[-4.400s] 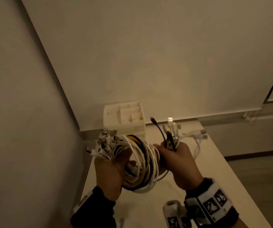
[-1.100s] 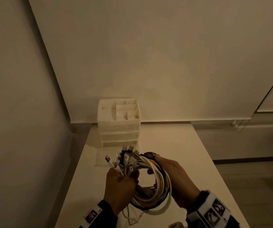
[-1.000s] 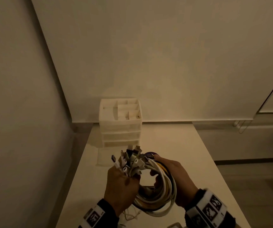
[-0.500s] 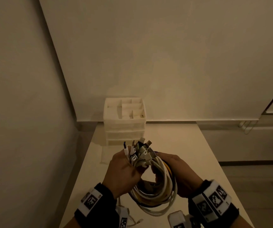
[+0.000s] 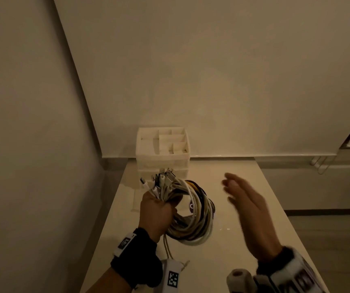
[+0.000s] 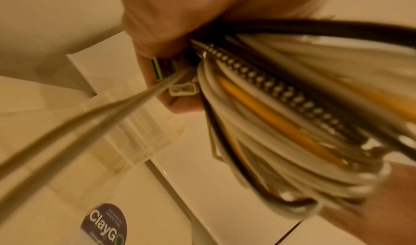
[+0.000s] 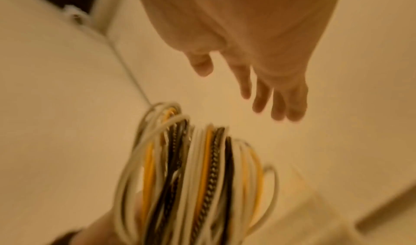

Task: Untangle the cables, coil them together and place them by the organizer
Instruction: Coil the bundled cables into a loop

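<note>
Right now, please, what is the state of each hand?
Left hand: closed, holding the coiled cables near the plugs.
Right hand: open, fingers straight, holding nothing.

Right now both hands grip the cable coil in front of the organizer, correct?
Not both. Only the left hand grips the cable coil; the right hand is off it, fingers straight, as the head view shows. The organizer stands behind.

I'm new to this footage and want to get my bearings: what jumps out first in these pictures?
A thick coil of cables, white, yellow and black, is gripped in the left hand above the pale table, its plug ends fanned out on top. The right hand hovers open beside it, touching nothing. Behind them a white organizer stands at the table's far edge by the wall.
</note>
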